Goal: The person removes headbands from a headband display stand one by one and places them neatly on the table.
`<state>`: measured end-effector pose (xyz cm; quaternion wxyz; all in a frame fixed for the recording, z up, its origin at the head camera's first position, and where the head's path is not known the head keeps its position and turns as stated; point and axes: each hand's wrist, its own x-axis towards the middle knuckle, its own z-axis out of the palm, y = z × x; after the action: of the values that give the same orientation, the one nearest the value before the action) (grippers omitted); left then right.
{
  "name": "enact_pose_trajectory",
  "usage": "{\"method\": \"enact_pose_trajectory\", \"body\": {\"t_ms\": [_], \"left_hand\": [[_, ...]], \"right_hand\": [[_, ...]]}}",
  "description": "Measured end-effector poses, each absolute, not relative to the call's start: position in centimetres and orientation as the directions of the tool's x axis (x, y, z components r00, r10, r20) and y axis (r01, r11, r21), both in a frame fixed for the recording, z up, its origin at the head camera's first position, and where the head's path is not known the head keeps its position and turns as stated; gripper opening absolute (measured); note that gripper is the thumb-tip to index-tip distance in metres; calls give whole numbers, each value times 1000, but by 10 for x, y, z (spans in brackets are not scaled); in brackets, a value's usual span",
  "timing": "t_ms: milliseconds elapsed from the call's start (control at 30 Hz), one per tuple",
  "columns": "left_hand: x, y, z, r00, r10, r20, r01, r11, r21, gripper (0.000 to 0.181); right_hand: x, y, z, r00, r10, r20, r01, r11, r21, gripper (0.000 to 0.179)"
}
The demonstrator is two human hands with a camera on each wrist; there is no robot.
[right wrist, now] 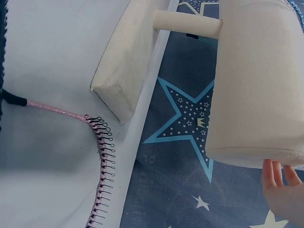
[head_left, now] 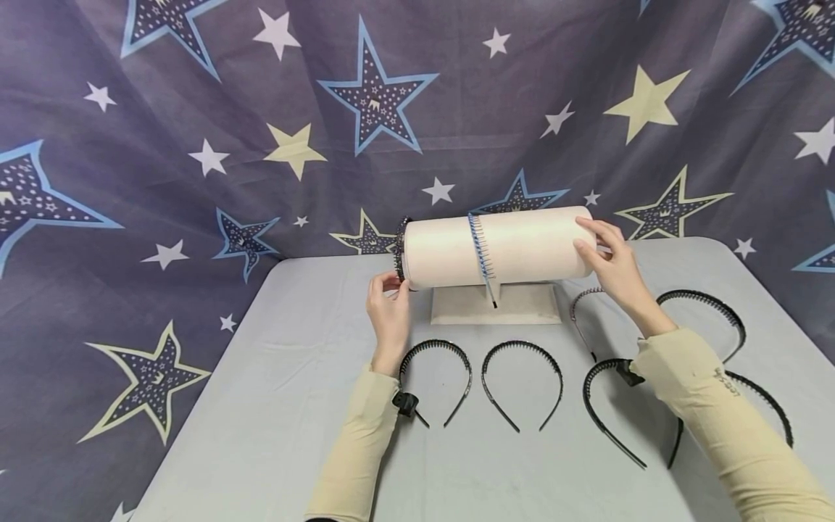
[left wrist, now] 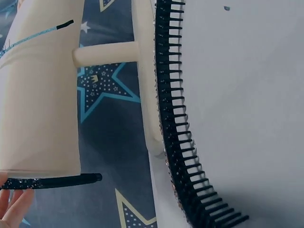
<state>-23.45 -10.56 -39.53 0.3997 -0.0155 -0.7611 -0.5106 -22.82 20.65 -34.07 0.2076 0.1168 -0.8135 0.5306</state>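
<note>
A cream padded cylinder (head_left: 430, 254) lies sideways on a stand with a flat rectangular base (head_left: 496, 304). A blue toothed headband (head_left: 481, 250) sits around its middle, one dark tip hanging in front. At the cylinder's left end, my left hand (head_left: 389, 312) pinches a black sparkly headband (head_left: 399, 254); in the left wrist view that black headband (left wrist: 66, 181) lies right against the end face. My right hand (head_left: 613, 264) touches the cylinder's right end, and in the right wrist view its fingertips (right wrist: 278, 173) rest at the rim of that end.
Below the stand, two black toothed headbands (head_left: 435, 344) (head_left: 522, 344) lie on the grey-covered table (head_left: 261, 435). A pink headband (head_left: 577, 312) and several black headbands (head_left: 707, 297) lie around and under my right forearm. A star-patterned cloth (head_left: 261, 109) hangs behind.
</note>
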Motion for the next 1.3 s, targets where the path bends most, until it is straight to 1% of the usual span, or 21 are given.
{"method": "enact_pose_trajectory", "body": {"t_ms": [333, 467, 667, 867, 1100, 1300], "left_hand": [[-235, -123, -399, -656, -430, 620, 423, 471, 774, 17], [-233, -131, -399, -645, -453, 616, 401, 486, 776, 16], [-232, -143, -401, -644, -472, 602, 351, 517, 781, 15], [-229, -154, -402, -621, -488, 613, 346, 531, 773, 15], [-224, -168, -402, -620, -506, 599, 325, 530, 784, 16], [-221, -182, -403, -607, -516, 604, 299, 556, 776, 17]], "right_hand": [[-227, 207, -340, -889, 22, 457, -409, 411, -815, 40], [-228, 207, -341, -887, 24, 461, -413, 407, -815, 39], [-229, 207, -341, -885, 24, 465, -416, 405, -814, 39], [-229, 207, -341, -886, 22, 462, -416, 400, -817, 39], [-228, 207, -341, -890, 20, 455, -408, 408, -816, 40], [-227, 207, -341, -891, 18, 454, -407, 409, -816, 40]]}}
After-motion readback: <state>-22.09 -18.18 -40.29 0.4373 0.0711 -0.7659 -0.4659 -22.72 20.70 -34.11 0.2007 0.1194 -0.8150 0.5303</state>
